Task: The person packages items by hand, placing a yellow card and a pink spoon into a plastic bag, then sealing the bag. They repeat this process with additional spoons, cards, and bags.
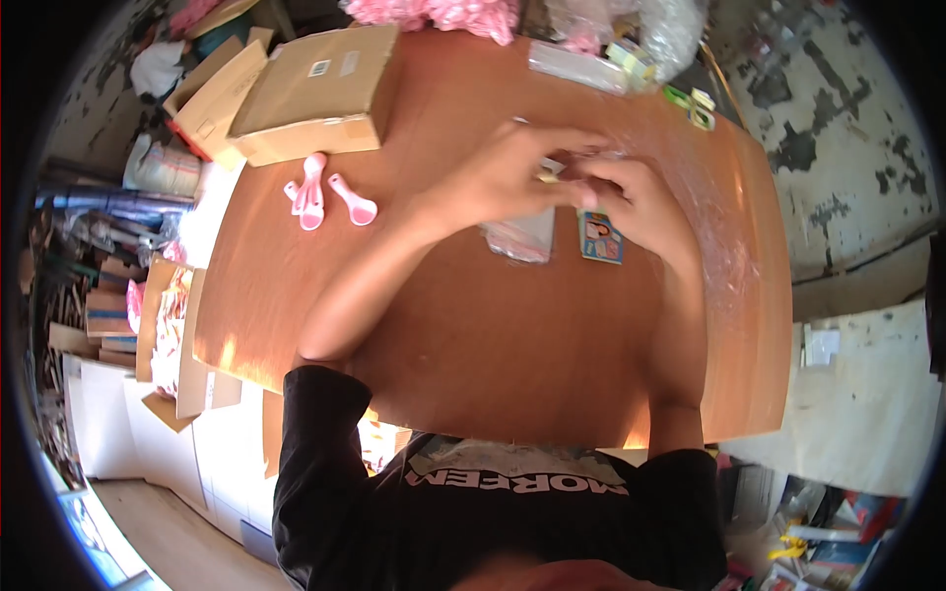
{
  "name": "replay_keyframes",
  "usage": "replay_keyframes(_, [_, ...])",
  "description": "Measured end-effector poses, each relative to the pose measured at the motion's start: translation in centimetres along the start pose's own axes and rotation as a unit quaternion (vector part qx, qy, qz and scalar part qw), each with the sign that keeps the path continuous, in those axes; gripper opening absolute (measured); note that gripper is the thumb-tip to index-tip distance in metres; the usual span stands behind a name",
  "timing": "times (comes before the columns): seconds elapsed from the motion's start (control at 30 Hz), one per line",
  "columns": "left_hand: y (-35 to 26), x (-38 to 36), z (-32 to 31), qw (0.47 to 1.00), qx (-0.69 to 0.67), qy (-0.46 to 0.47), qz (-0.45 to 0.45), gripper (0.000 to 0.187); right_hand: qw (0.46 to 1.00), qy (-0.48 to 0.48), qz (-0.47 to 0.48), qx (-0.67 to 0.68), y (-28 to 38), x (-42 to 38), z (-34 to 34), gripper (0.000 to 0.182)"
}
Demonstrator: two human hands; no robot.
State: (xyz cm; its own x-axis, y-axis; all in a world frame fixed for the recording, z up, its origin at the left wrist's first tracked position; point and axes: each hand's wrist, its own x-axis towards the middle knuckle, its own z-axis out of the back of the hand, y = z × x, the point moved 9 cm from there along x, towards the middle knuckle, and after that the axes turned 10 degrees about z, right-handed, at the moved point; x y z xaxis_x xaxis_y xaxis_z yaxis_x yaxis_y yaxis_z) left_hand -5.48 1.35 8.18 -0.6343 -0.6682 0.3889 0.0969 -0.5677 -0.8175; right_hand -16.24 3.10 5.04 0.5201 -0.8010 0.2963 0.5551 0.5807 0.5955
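My left hand [517,172] and my right hand [636,197] meet over the far middle of the table, fingers bent toward each other. A small pale yellowish piece [550,171] shows at my left fingers; its kind is not clear. Fingers of both hands look pinched, and what lies between them is mostly hidden. Under my left hand lies a stack of clear plastic sleeves [522,238], partly covered. A small blue printed card or box [600,237] lies just below my right fingers.
Pink spoon-like scoops [311,192] lie on the brown table [473,335] at the left. Behind them stands a cardboard box [315,94]. Clear plastic packs [576,67] and small green-yellow boxes [698,106] are at the far right. Pink bundles [434,15] line the far edge.
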Motion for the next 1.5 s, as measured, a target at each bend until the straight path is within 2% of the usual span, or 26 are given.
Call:
replay_keyframes(0.07, [-1.1,-0.6,0.2,0.993,0.085,-0.028,-0.077,0.047,0.973,-0.155,0.023,0.167,1.2,0.3,1.2,0.013])
replay_keyframes(0.13, [-0.8,-0.7,1.9,0.994,0.096,-0.039,-0.042,0.051,0.978,-0.134,0.076,0.144,1.9,1.1,1.0,0.011])
replay_keyframes(0.2, [-0.6,-0.7,3.8,0.995,0.087,-0.054,0.02,0.045,0.9,-0.32,0.042,0.292,-0.7,0.7,1.9,0.025])
replay_keyframes(0.23, [-0.9,-0.7,4.8,0.992,0.096,-0.087,-0.001,0.043,0.86,-0.371,0.0,0.35,-2.4,1.1,1.1,0.038])
replay_keyframes(0.27, [-1.3,-1.1,5.6,0.991,0.101,-0.093,0.006,0.043,0.864,-0.377,-0.052,0.329,-3.8,1.9,-0.5,0.038])
replay_keyframes(0.33, [-2.0,-1.4,7.4,0.992,0.041,-0.115,0.041,0.042,0.968,-0.221,-0.008,0.117,-5.3,6.0,-5.5,0.031])
replay_keyframes(0.37, [-2.9,-1.8,8.1,0.984,0.073,-0.16,-0.012,0.042,0.967,-0.228,0.035,0.111,-4.1,7.4,-7.7,0.03])
replay_keyframes(0.4, [-2.9,-1.8,8.3,0.984,0.077,-0.163,-0.012,0.042,0.964,-0.234,0.076,0.105,-2.0,8.9,-10.4,0.029])
replay_keyframes(0.47, [-3.1,-2.0,8.5,0.983,0.074,-0.167,-0.027,0.042,0.966,-0.126,0.157,0.161,1.8,12.4,-16.0,0.026])
replay_keyframes(0.53, [-3.1,-2.0,8.4,0.987,0.064,-0.145,-0.004,0.042,0.987,0.093,0.107,0.072,4.8,14.7,-20.4,0.029])
replay_keyframes(0.6, [-2.6,-1.6,7.9,0.989,0.069,-0.13,0.015,0.04,0.967,-0.044,0.244,-0.057,1.7,16.1,-26.3,0.023])
replay_keyframes(0.67, [-2.5,-1.6,7.7,0.989,0.068,-0.128,0.004,0.04,0.972,-0.101,0.214,-0.006,2.6,16.3,-27.6,0.022])
replay_keyframes(0.73, [-2.4,-1.4,7.5,0.99,0.063,-0.124,-0.011,0.04,0.969,-0.16,0.183,0.039,1.3,15.3,-26.3,0.022])
replay_keyframes(0.8, [-2.4,-1.5,7.6,0.987,0.076,-0.14,-0.02,0.04,0.965,-0.165,0.166,-0.118,0.1,13.6,-24.9,0.017])
replay_keyframes(0.83, [-2.3,-1.4,7.7,0.988,0.072,-0.134,-0.015,0.04,0.957,-0.119,-0.055,0.257,5.3,11.8,-16.3,0.016])
replay_keyframes(0.87, [-2.4,-1.3,7.5,0.989,0.068,-0.129,-0.022,0.04,0.958,-0.126,-0.059,0.252,2.8,11.5,-16.2,0.016])
replay_keyframes(0.93, [-2.6,-1.3,7.5,0.987,0.078,-0.134,-0.036,0.042,0.998,-0.043,-0.014,0.036,-2.1,11.9,-17.4,0.012])
replay_keyframes(0.97, [-2.2,-1.2,7.3,0.992,0.06,-0.112,0.004,0.042,0.968,-0.044,-0.121,0.214,-1.7,9.9,-14.0,0.012])
replay_keyframes(1.0, [-2.2,-1.3,7.2,0.992,0.056,-0.109,0.0,0.042,0.967,-0.123,-0.008,0.222,-1.7,9.1,-10.3,0.014])
replay_keyframes(1.03, [-2.0,-1.2,6.9,0.994,0.052,-0.096,0.007,0.042,0.966,-0.191,0.096,0.143,-2.7,8.3,-6.9,0.026])
replay_keyframes(1.07, [-1.9,-1.1,6.6,0.995,0.048,-0.083,0.014,0.042,0.967,-0.202,0.068,0.138,-4.5,6.3,-4.3,0.05])
replay_keyframes(1.13, [-2.1,-0.9,6.1,0.996,0.047,-0.072,0.015,0.041,0.924,-0.352,-0.02,0.149,-5.2,2.0,3.5,0.057])
replay_keyframes(1.17, [-1.8,-0.8,5.7,0.995,0.061,-0.072,0.012,0.04,0.893,-0.441,0.025,0.085,-3.1,-0.2,7.0,0.056])
replay_keyframes(1.23, [-1.6,-0.6,4.9,0.996,0.068,-0.056,0.021,0.04,0.824,-0.529,0.081,0.185,0.2,-2.7,10.5,0.05])
replay_keyframes(1.4, [-1.6,-0.4,2.8,0.995,0.089,-0.011,0.04,0.04,0.789,-0.585,0.128,0.134,4.3,-5.1,11.5,0.049])
replay_keyframes(1.5, [-1.8,-0.3,2.1,0.996,0.091,-0.005,0.026,0.042,0.829,-0.533,0.138,0.098,4.6,-3.6,10.2,0.048])
